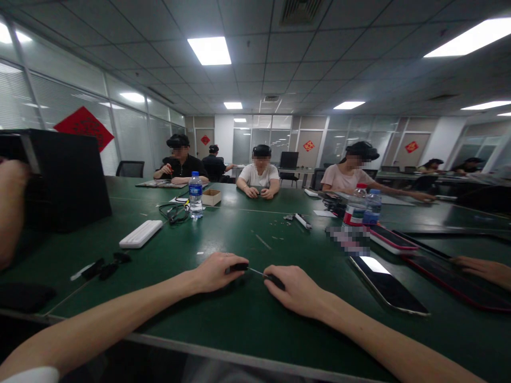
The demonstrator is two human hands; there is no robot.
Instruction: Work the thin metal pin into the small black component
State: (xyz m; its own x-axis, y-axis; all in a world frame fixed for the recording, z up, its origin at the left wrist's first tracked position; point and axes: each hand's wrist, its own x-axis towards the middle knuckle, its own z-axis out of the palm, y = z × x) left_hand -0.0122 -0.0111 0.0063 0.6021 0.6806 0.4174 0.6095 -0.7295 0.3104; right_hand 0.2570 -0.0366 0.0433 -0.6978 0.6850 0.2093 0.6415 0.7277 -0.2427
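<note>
Near the front of the green table [239,330], my left hand [217,271] is closed around a small black object [239,267]. My right hand [293,287] is closed on a dark handle [276,281]. A thin metal shaft [256,272] runs between the two, from the dark handle toward the black object. Whether its tip enters the black object cannot be made out. Both hands rest low over the tabletop, a short gap apart. A phone [389,287] with a partly bright screen lies to the right of my right hand.
A white case [141,234] and black pieces [107,268] lie left; a black box [66,181] stands beyond. Bottles [195,197] [356,205], a cardboard box [211,197] and cables [175,213] are farther back. Another person's hand [485,270] is at right. People sit across the table.
</note>
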